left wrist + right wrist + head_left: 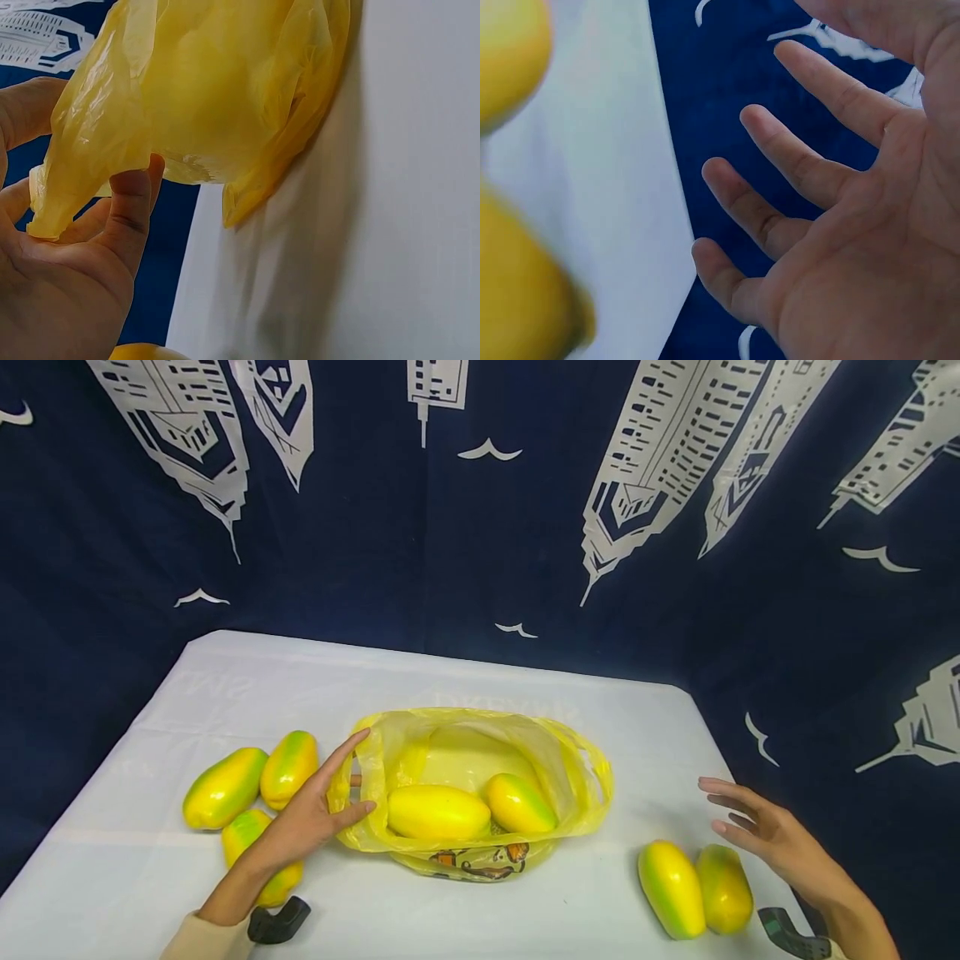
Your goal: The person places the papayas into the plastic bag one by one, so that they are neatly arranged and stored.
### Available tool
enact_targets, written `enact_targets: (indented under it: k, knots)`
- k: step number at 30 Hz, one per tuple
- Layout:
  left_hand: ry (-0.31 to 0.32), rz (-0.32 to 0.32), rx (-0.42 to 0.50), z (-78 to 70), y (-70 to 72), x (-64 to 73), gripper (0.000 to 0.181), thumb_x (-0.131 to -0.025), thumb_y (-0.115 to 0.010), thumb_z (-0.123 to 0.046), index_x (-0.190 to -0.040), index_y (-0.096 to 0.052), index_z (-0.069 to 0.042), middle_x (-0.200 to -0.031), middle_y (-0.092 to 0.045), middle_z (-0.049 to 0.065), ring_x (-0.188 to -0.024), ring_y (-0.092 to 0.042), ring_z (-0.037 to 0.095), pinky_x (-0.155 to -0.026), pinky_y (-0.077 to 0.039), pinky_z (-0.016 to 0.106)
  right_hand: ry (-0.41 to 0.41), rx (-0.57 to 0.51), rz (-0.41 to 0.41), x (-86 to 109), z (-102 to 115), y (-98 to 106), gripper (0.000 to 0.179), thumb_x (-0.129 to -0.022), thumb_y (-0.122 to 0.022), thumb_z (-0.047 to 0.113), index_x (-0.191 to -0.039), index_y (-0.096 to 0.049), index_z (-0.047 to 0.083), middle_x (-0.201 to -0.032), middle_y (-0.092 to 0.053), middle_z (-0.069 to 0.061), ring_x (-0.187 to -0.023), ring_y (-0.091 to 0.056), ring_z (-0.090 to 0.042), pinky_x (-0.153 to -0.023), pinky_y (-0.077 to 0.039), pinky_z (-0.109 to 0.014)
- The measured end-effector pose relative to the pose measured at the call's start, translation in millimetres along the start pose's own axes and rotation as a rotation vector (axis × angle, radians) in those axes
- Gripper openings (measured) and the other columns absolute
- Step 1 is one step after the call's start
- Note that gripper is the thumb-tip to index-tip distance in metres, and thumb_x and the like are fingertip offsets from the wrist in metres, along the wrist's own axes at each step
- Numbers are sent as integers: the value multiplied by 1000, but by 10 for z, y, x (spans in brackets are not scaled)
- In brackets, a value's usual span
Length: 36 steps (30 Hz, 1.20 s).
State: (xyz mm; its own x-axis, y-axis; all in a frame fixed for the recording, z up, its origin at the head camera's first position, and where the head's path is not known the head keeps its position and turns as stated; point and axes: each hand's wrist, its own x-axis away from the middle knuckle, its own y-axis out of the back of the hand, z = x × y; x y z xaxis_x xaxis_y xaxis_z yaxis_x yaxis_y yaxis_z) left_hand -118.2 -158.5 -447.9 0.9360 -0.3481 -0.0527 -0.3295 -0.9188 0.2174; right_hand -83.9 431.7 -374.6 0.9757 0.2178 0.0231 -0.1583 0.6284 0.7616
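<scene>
A translucent yellow plastic bag [480,752] stands mouth-up in the middle of the table. Two yellow-green mangoes show inside it, one mango [438,812] lying lengthwise and a second mango [520,803] to its right. My left hand [311,814] holds the bag's left side; in the left wrist view its fingers curl around the handle [90,142]. Over the table's right edge hovers my right hand [776,839], fingers spread and holding nothing. Just left of it two more mangoes lie side by side, a nearer mango [671,889] and a greener mango [724,888].
Left of the bag lie three mangoes: a large mango [225,787], one behind it [289,768], and one [243,837] partly hidden by the left forearm. The white-covered table [450,681] meets a dark blue curtain [360,585] printed with buildings.
</scene>
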Motion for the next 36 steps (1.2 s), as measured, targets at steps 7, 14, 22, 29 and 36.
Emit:
enact_targets:
  k: [7, 14, 22, 29, 36]
  knots:
    - [-5, -2, -30, -19, 14, 2, 91, -90, -75, -14, -159, -20, -39, -166, -19, 11, -134, -45, 36, -103, -48, 28, -143, -38, 67, 138, -262, -51, 51, -100, -61, 21, -148, -46, 8, -139, -37, 35, -113, -24, 33, -98, -29, -77]
    - [-2, -1, -27, -19, 16, 0, 91, -91, -74, -13, -159, -20, -39, -165, -19, 12, -132, -47, 38, -96, -47, 15, -268, -120, 116, 245, -401, -93, 53, -101, -59, 27, -148, -45, 7, -133, -34, 39, -147, -26, -22, -96, -23, -84]
    - [-11, -5, -30, -9, 26, 1, 92, -90, -75, -14, -159, -20, -40, -167, -14, 7, -142, -35, 34, -102, -43, 16, -355, -183, 140, 262, -449, -125, 55, -101, -60, 27, -150, -43, 7, -135, -41, 31, -142, -8, -58, -96, -14, -86]
    - [-11, -3, -28, -5, 25, -12, 92, -91, -75, -14, -158, -19, -41, -168, -12, 5, -144, -32, 35, -101, -41, 12, -436, -162, 184, 271, -503, -153, 62, -99, -62, 27, -151, -38, 3, -161, -18, -30, -143, -3, -62, -96, -14, -86]
    - [-3, 1, -14, -11, 26, -9, 92, -91, -74, -13, -159, -19, -40, -168, -13, 6, -142, -34, 35, -103, -46, 22, -540, -146, 256, 257, -555, -158, 76, -97, -64, 33, -156, -26, 4, -163, -5, -30, -141, -1, -64, -96, -12, -87]
